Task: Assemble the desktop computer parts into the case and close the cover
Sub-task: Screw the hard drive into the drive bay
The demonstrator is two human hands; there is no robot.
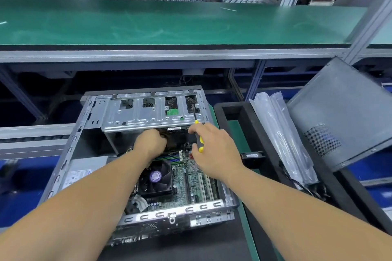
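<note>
Green-matted shelving (169, 23) and stacked cartons fill the background of a factory line; below it we stand at a dark-topped table (191, 246) carrying the open case (84, 133).

Item, right hand (214, 150): our fingers are curled round a yellow-handled screwdriver (199, 133), its shaft pointing up and away to the drive cage (148, 112), tip near a cage hole at the far right corner. Whether the tip sits on a screw, we cannot tell.

Item, left hand (151, 142): just left of the right hand, reaching under the near edge of the drive cage. Its fingers are bent and hidden in shadow; whether they grip anything, we cannot tell.

Item, motherboard (191, 180): below both hands, seated flat in the case, with the cooler fan (156, 177) beneath the left wrist and expansion slots below the right hand.

Item, power supply (81, 172): left of the left forearm, lodged in the case.

Item, side cover (343, 112): well right of the right hand, leaning tilted, apart from the case.

Item, plastic-sleeved parts (282, 137): between the right hand and the cover, leaning in a black foam tray (233, 108).

Status, by our judgement: board, cooler, supply and cage are in; work near the cage is in hand; any remaining fixing and cabling, then fitting the cover, are still outstanding. We reckon the task past halfway.
</note>
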